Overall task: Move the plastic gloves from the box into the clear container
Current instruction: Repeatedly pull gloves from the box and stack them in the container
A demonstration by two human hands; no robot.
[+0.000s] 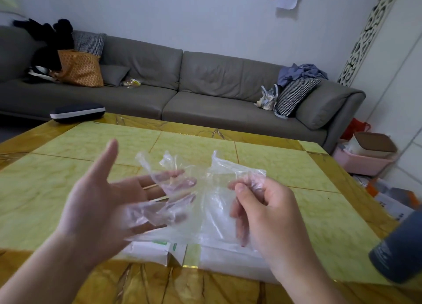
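Clear thin plastic glove point(205, 189) held up over yellow-green marble-pattern table point(91, 143), stretched between both hands. Left hand point(102, 203) palm up, fingers straight and spread; fingertips seen through the film, so glove draped over or partly slipped onto them, cannot tell which. Right hand point(262, 210) pinching glove's far edge between thumb and curled forefinger, other fingers loosely curled below. White flat box with green print point(157, 250) lying on table under left fingers, near front edge. Translucent clear container point(228, 255) just beside box on its right, under the glove; contents blurred, not readable. Dark grey cylindrical bottle point(399, 249) at right frame edge, tilted. Navy hard case with white band point(77, 112) at table's far-left corner. Grey sofa point(205, 82) behind table, with orange patterned tote bag point(80, 68) and houndstooth cushion point(294, 95) on it. Pink plastic basket point(363, 162) on floor at right.
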